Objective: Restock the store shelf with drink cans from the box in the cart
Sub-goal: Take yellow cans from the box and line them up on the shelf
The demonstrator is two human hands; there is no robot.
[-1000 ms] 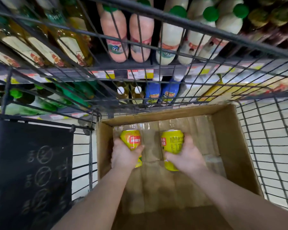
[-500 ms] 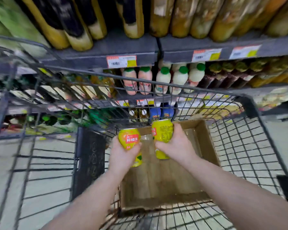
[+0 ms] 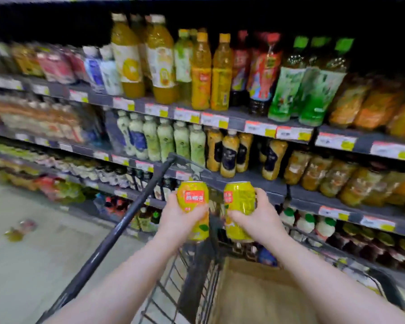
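- The fingers of the left hand were wrapped round a yellow drink can with a red label, grasping it upright.
- The fingers of the right hand gripped a second yellow can in the same way, also upright. The two cans were side by side, close but not touching.
- Both cans were in the air above the far end of the cart, in front of the store shelf and touching none of its boards.
- Below the forearms, the cardboard box sat in the cart basket. The part of its inside that showed was bare cardboard with no cans. Its far end was hidden behind the hands, so I could not tell whether any were left.
- Just behind the right can was a bare stretch of grey shelf board, with dark-labelled juice bottles to its far side. This looked like the likely slot, though that is only a guess.
- No matching yellow cans could be made out among the blurred shelf rows.
- As for progress, this pair was out of the box but not yet shelved. Setting them down was still to do, and then possibly more trips to the box.
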